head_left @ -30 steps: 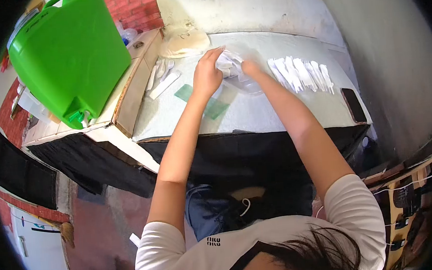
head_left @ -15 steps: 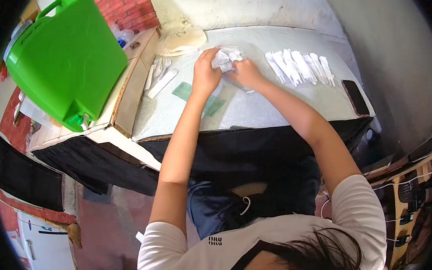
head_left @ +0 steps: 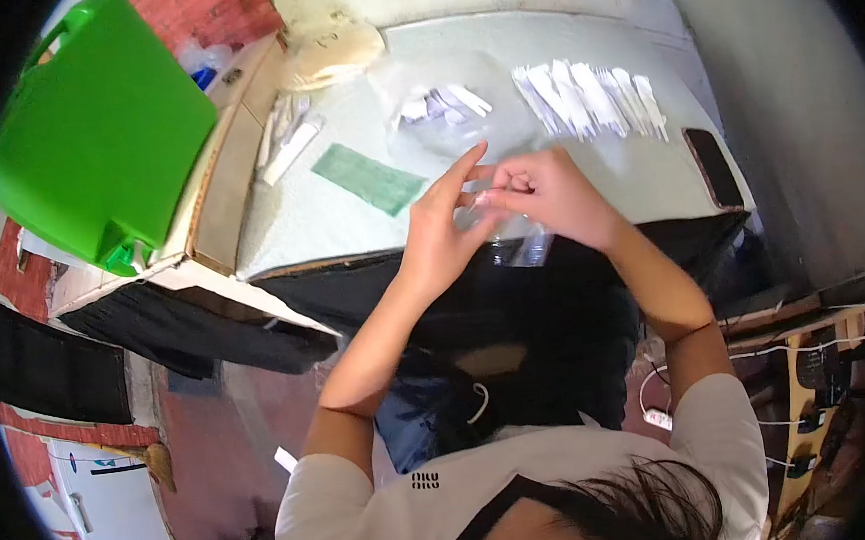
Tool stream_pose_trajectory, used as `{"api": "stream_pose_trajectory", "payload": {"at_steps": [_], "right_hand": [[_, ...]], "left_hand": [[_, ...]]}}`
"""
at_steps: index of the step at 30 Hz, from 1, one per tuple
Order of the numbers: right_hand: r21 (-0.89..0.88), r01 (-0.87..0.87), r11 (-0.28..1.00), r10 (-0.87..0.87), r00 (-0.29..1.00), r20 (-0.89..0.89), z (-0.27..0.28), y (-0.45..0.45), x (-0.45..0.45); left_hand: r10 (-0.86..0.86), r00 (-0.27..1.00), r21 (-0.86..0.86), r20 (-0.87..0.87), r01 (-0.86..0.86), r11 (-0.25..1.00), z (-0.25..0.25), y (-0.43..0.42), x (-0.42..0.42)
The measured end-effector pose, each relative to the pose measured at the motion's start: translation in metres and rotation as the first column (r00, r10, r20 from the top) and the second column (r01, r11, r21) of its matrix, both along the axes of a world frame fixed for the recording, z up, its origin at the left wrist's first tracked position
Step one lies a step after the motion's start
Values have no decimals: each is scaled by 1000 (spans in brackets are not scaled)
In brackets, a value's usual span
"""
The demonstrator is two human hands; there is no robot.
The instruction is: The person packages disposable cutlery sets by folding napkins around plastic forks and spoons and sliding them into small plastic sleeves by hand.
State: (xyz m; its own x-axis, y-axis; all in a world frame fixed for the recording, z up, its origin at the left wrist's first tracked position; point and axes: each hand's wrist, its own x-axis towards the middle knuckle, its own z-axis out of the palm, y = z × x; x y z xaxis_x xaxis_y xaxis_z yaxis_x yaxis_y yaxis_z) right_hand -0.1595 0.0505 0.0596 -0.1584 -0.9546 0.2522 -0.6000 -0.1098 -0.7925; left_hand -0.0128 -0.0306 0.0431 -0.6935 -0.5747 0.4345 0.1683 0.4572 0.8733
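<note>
Just above the table's front edge, my two hands are close together. My right hand (head_left: pixel 560 201) is closed in a pinch on a small clear plastic bag (head_left: pixel 526 247), whose lower part hangs below the fingers. My left hand (head_left: pixel 438 231) meets the right fingertips, its index finger and thumb stretched apart; some of its fingers are hidden. Beyond them, white folded pieces (head_left: pixel 446 104) lie on a larger clear plastic sheet (head_left: pixel 409 143). A green rectangular piece (head_left: pixel 370 178) lies flat left of my hands.
White plastic forks and other wrapped cutlery (head_left: pixel 591 98) lie in a row at right, near a dark phone (head_left: pixel 712 168). More white cutlery (head_left: pixel 290 144) is at left. A green jerrycan (head_left: pixel 102 133) stands on the wooden cabinet (head_left: pixel 221 184). A round pale stack (head_left: pixel 332 54) sits behind.
Both hands have drawn back from the white pieces toward the table's front edge. The small clear bag now hangs from the right hand, and the green piece is fully uncovered.
</note>
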Motion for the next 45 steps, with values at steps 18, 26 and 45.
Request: {"api": "stream_pose_trajectory", "payload": {"at_steps": [18, 26, 45], "right_hand": [[94, -124, 988, 74, 904, 420, -34, 35, -57], [-89, 112, 990, -38, 809, 587, -39, 32, -44], [-132, 301, 944, -198, 842, 501, -30, 32, -41]], "left_hand": [[120, 928, 731, -353, 194, 654, -30, -41, 45], [422, 814, 832, -399, 128, 540, -45, -54, 61], [308, 946, 499, -101, -220, 838, -49, -39, 79]]}}
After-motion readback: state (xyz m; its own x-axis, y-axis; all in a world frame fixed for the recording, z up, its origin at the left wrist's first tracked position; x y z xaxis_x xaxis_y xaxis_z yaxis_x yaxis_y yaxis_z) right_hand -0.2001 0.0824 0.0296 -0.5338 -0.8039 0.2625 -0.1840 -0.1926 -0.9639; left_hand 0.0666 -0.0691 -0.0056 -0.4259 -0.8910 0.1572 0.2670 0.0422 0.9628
